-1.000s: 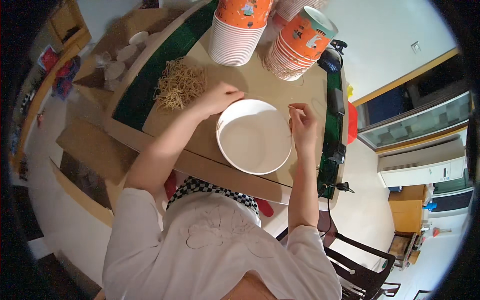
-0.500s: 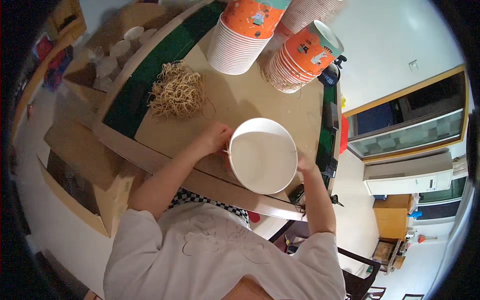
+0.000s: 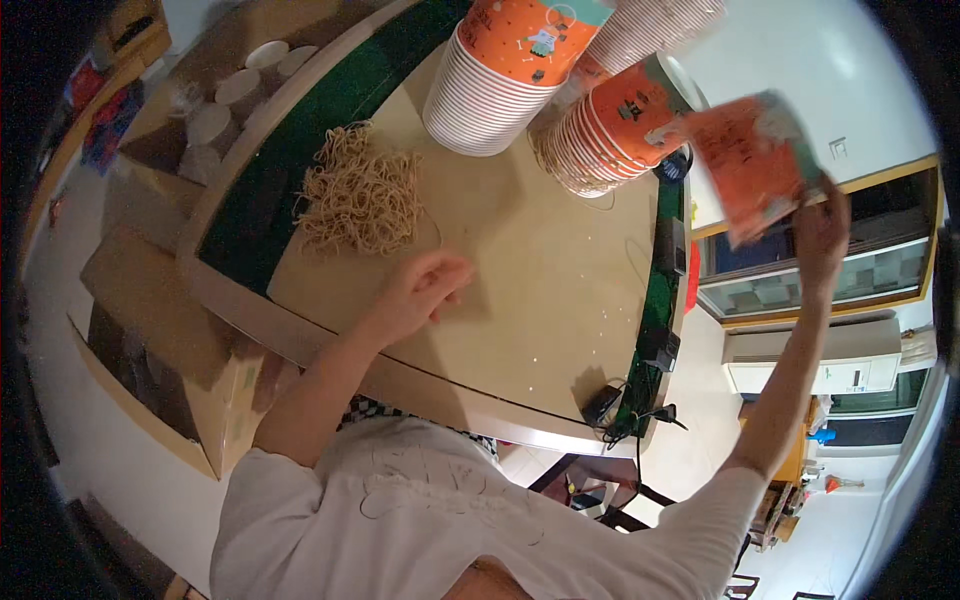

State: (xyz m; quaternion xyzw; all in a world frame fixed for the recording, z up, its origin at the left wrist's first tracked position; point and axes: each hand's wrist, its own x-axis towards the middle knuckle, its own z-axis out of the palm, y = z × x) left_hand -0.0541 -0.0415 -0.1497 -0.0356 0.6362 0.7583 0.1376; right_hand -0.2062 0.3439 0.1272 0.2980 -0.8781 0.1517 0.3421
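Observation:
Raised off the table's right side is an orange and teal printed paper bucket, blurred by motion. My right hand grips it near its teal end, arm stretched out to the right. Over the near part of the table hovers my left hand, fingers loosely curled, with nothing visible in them. Just beyond it lies a tangled heap of thin tan cord. Left of the raised bucket, a stack of similar buckets has tan cords hanging along its rims. A taller bucket stack stands beside it.
The table has a tan top sheet with a dark green border. Small black devices and cables sit along its right edge. More stacked buckets stand at the back. Open cardboard boxes are on the floor at left.
The bucket went from in front of me, between both hands, up to the far right in my right hand. My left hand let go of its rim and is slightly lower.

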